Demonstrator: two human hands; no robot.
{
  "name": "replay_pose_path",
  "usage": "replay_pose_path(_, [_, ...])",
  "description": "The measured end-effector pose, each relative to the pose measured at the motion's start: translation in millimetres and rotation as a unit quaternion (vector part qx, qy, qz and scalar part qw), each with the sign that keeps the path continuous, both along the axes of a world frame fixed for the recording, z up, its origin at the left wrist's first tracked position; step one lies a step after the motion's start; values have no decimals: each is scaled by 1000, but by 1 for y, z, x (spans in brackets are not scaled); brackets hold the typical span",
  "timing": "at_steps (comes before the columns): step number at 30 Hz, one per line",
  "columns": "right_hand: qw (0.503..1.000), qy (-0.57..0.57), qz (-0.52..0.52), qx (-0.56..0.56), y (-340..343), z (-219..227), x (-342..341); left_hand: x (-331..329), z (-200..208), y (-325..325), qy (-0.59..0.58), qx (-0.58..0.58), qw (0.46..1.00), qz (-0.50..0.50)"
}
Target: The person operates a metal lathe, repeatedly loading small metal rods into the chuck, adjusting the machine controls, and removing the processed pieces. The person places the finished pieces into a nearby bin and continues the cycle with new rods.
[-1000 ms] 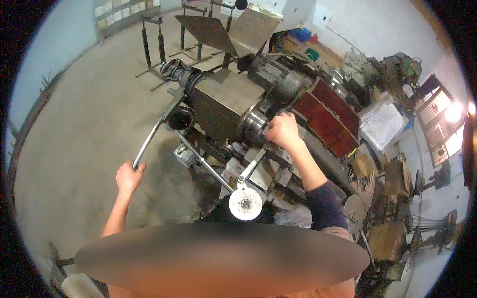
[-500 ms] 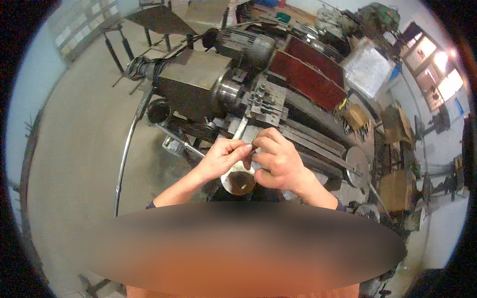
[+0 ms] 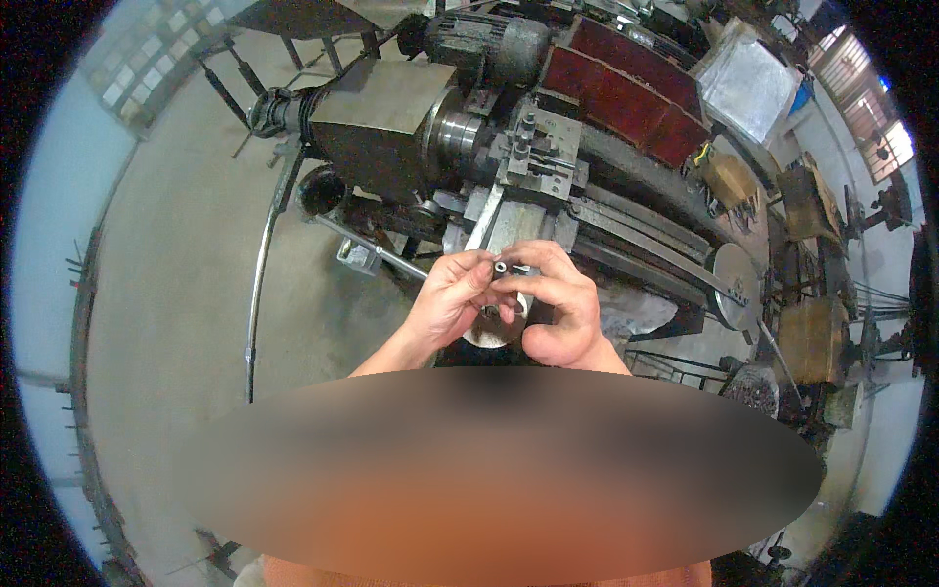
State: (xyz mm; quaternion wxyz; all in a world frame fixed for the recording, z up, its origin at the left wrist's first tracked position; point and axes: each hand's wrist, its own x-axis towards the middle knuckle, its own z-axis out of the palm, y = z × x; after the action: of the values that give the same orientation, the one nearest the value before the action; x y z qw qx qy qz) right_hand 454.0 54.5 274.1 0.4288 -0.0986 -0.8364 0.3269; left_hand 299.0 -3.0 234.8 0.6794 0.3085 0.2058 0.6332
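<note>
Pinched between the fingertips of my left hand (image 3: 445, 301) is a small dark metal sleeve (image 3: 501, 267), its round bored end turned up toward me. My right hand (image 3: 565, 308) closes on the same piece from the other side, fingers bent and thumb low. Another small ring-like shape shows by the lower fingers of my left hand, too small to make out. Below both hands sits a round pan (image 3: 479, 338) with a pale rim and brown inside, partly covered by them. Just beyond stands a metal lathe with its chuck (image 3: 458, 137) and tool post (image 3: 533, 147).
Long bed rails (image 3: 646, 235) run right to a handwheel (image 3: 734, 286). A steel bar (image 3: 262, 279) stands at left, near an open dark pipe end (image 3: 321, 191). Behind the lathe are a motor (image 3: 494, 47) and a dark red tray (image 3: 626, 93).
The view has shifted, so the lathe appears higher. My fingers have turned the small sleeve, and its bored end now shows. My right hand has opened slightly around it.
</note>
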Motion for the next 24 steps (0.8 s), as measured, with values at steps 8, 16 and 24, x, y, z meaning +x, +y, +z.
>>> replay_pose_path(8, [999,19,-26,6,2,-1,8,9,-7,8,3,-5,999,-38])
replay_pose_path(16, [994,29,-9,-108,11,-18,17,17,-9,15,4,-17,999,-49])
replay_pose_path(24, [975,46,7,-219,21,-28,23,24,-8,27,19,-42,998,-42])
